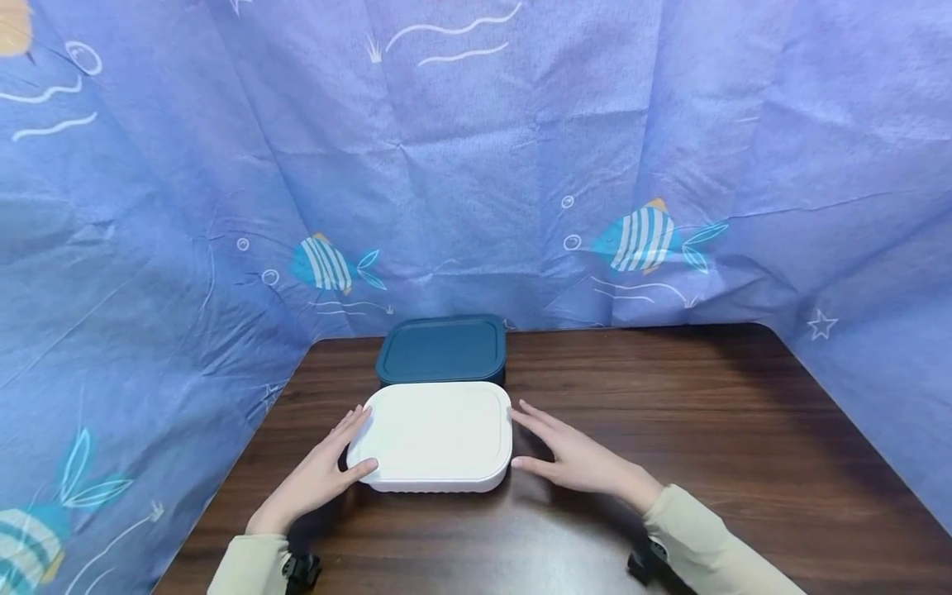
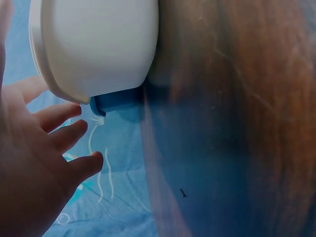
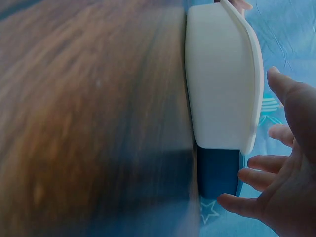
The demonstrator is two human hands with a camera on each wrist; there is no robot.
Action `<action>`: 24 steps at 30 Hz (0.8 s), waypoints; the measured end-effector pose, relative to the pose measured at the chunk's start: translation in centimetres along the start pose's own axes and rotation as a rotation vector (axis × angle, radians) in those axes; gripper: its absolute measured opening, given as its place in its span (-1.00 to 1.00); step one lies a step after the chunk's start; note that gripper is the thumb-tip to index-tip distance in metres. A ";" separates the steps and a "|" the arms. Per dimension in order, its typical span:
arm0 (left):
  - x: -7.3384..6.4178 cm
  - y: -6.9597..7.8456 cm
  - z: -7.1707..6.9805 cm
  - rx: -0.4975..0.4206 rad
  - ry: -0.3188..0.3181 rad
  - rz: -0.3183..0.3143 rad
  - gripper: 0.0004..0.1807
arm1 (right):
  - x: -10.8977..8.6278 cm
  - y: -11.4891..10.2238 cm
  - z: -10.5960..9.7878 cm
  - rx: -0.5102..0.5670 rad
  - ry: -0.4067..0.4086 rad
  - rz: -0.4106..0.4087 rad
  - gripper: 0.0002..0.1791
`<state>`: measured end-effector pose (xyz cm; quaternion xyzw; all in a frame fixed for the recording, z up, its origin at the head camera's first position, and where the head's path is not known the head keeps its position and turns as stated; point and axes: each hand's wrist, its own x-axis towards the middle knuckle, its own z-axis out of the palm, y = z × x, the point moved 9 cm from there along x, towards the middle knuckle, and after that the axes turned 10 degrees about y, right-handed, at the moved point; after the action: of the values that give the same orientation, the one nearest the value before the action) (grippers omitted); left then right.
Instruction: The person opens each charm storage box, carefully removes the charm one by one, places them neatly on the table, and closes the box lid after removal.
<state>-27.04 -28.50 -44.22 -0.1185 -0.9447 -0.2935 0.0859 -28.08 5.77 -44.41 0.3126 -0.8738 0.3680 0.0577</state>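
A white lidded box (image 1: 439, 434) with rounded corners sits on the table in the head view. Along its left edge lies my left hand (image 1: 320, 475), fingers extended, thumb and fingertips overlapping the lid's rim. My right hand (image 1: 573, 453) is at the opposite edge, its fingers spread and the fingertips right by the rim. Directly behind the white box stands a dark blue lidded box (image 1: 444, 347), its front partly hidden. From the right wrist view, the white box's side wall (image 3: 222, 79) rises from the tabletop, with the right hand (image 3: 281, 187) spread beside it.
Dark brown wooden tabletop (image 1: 714, 430) extends around both boxes, widest to the right. A blue cloth (image 1: 476, 165) printed with fish hangs behind the table and along both sides. A black strap device (image 1: 301, 570) is worn on the left wrist, and another (image 1: 647, 562) on the right.
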 end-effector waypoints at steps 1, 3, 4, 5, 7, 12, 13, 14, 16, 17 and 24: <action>0.0 0.1 0.0 -0.001 -0.002 0.002 -0.03 | 0.1 -0.2 0.1 0.001 -0.003 -0.004 -0.15; 0.0 0.1 0.1 -0.007 -0.012 -0.003 -0.01 | 0.1 -0.4 0.2 0.005 -0.012 -0.010 -0.15; -0.1 0.1 0.1 -0.008 -0.016 -0.007 0.00 | 0.2 -0.4 0.4 0.008 -0.017 -0.011 -0.15; -0.2 0.0 0.2 -0.009 -0.020 -0.011 0.01 | 0.2 -0.5 0.5 0.011 -0.024 -0.009 -0.15; -0.3 -0.1 0.3 -0.008 -0.030 -0.018 0.03 | 0.2 -0.5 0.9 0.015 -0.039 -0.004 -0.14; -0.8 -0.5 0.8 -0.011 -0.055 -0.020 0.07 | 0.2 -0.3 1.5 0.003 -0.060 0.004 -0.13; -0.9 -0.6 0.9 -0.015 -0.060 -0.020 0.08 | 0.2 -0.3 1.6 0.002 -0.062 0.007 -0.13; -0.9 -0.7 0.9 -0.021 -0.065 -0.023 0.09 | 0.2 -0.3 1.7 0.002 -0.061 0.007 -0.13; -0.9 -0.8 1.0 -0.035 -0.070 -0.031 0.12 | 0.2 -0.3 1.7 0.004 -0.057 0.004 -0.14; -0.9 -0.9 1.0 -0.043 -0.073 -0.035 0.14 | 0.3 -0.3 1.7 0.005 -0.052 -0.002 -0.14; -0.9 -1.0 1.2 -0.093 -0.087 -0.043 0.24 | 0.5 -0.4 1.8 -0.004 -0.049 -0.042 -0.10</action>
<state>-26.54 -28.81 -45.94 -0.1148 -0.9352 -0.3334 0.0328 -27.97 4.11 -45.29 0.3397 -0.8690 0.3571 0.0447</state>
